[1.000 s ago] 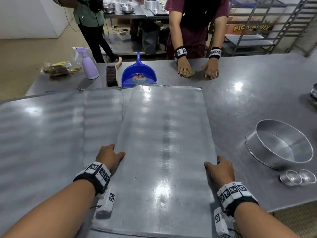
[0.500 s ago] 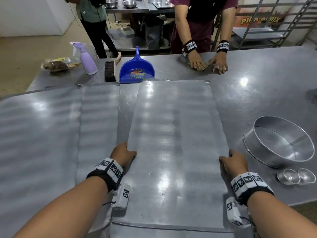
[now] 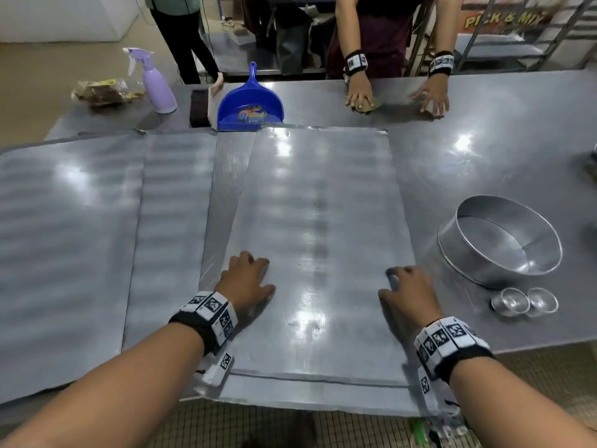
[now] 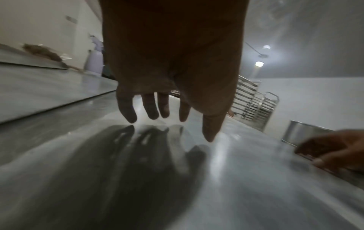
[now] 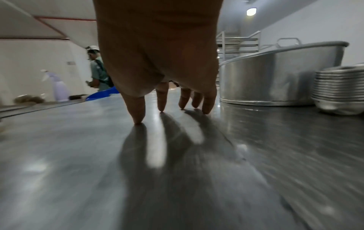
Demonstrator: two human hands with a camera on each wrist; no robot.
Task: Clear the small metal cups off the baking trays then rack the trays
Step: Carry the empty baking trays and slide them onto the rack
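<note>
A long flat baking tray [image 3: 316, 205] lies lengthwise in front of me, bare of cups, its near end jutting past the table's front edge. My left hand [image 3: 248, 276] rests on top of it close to its left edge, fingers [image 4: 151, 107] straight and spread, tips at the surface. My right hand [image 3: 407, 286] lies on top near the right edge, fingertips [image 5: 138, 115] touching the metal. Neither hand holds anything. Two short stacks of small metal cups [image 3: 510, 302] stand on the table right of the tray; the right wrist view shows one stack [image 5: 338, 90].
More trays [image 3: 97, 237] lie overlapping at left. A round cake pan [image 3: 500, 240] sits right of the tray, behind the cups. A blue dustpan [image 3: 250, 105], brush and purple spray bottle [image 3: 158, 88] stand beyond. Another person's hands [image 3: 358, 98] rest on the far edge. A tray rack [image 4: 256, 105] stands behind.
Both hands left the tray's side edges and moved inward onto its top. The tray has slid toward me, and its near end now overhangs the table edge.
</note>
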